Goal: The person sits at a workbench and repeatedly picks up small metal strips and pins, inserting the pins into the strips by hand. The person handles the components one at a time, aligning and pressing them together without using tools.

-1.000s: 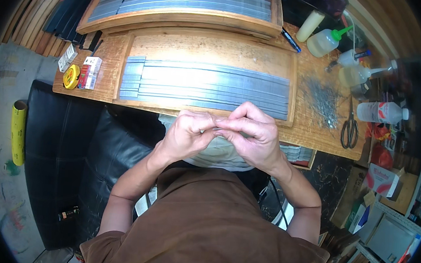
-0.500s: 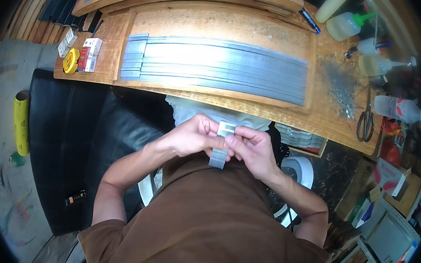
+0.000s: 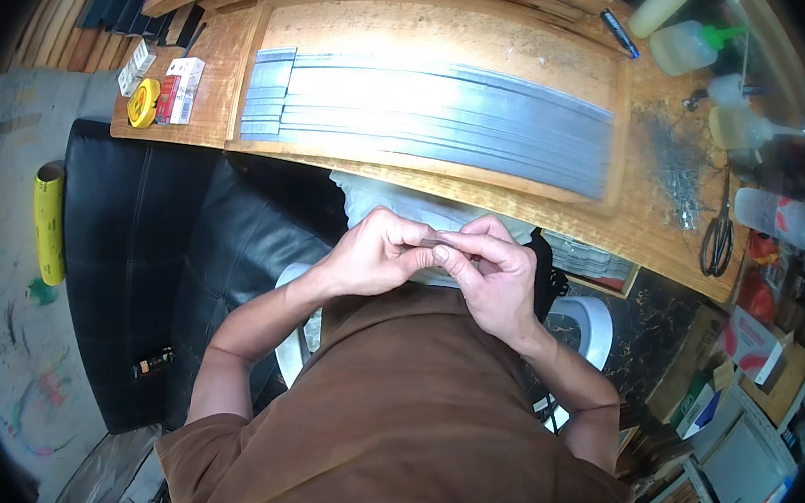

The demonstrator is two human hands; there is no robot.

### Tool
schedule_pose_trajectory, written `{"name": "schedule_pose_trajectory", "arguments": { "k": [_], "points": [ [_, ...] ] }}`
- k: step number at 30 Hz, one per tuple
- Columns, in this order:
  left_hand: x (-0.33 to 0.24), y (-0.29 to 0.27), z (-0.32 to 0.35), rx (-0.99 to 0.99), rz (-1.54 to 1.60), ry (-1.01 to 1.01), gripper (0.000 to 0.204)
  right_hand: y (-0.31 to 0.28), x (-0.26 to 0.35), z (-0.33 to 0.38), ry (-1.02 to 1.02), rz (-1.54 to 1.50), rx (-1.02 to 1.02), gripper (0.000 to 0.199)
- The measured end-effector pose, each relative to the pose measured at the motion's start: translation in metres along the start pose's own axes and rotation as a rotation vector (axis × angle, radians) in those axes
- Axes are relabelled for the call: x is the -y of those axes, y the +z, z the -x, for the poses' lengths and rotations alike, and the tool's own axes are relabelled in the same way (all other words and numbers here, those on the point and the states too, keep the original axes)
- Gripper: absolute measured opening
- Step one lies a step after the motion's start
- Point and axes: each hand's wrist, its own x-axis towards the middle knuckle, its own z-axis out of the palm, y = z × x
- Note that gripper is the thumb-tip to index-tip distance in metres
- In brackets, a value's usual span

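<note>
Between the fingertips of both hands, in front of my stomach, is a short flat grey strip [image 3: 434, 242], turned nearly edge-on so little of it shows. My left hand [image 3: 374, 257] pinches one end with thumb and fingers. At the other end, the thumb and fingers of my right hand [image 3: 497, 276] close on it. Beyond the hands, long silver-grey strips [image 3: 432, 112] lie side by side in a shallow wooden tray [image 3: 364, 23] on the bench, with shorter grey pieces [image 3: 265, 94] at their left end.
A yellow tape measure [image 3: 144, 103] and small boxes stand at the bench's left. Black scissors [image 3: 719, 234], a heap of thin metal bits [image 3: 679, 193], a blue marker [image 3: 620, 33] and several bottles lie right. A black sofa [image 3: 132, 259] and yellow roll [image 3: 48, 224] are left.
The grey strip has tipped from showing its broad face to nearly edge-on, still in both hands. The whole view has shifted slightly, with the bench appearing higher and further right.
</note>
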Motion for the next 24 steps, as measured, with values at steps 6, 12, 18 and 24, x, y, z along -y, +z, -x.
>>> {"name": "schedule_pose_trajectory", "arguments": {
  "k": [6,12,18,24],
  "points": [
    [0.006,0.007,0.012,-0.150,-0.205,0.246,0.018,0.001,-0.002,-0.005,-0.216,0.085,0.048,0.019],
    [0.004,0.006,0.013,-0.163,-0.199,0.279,0.020,-0.001,0.001,-0.012,-0.232,0.106,0.080,0.016],
    [0.004,0.003,0.015,-0.128,-0.193,0.210,0.019,-0.001,0.005,-0.013,-0.211,0.107,0.090,0.016],
    [-0.001,0.001,0.013,-0.140,-0.145,0.214,0.018,-0.003,0.008,-0.015,-0.240,0.069,0.079,0.018]
  ]
}}
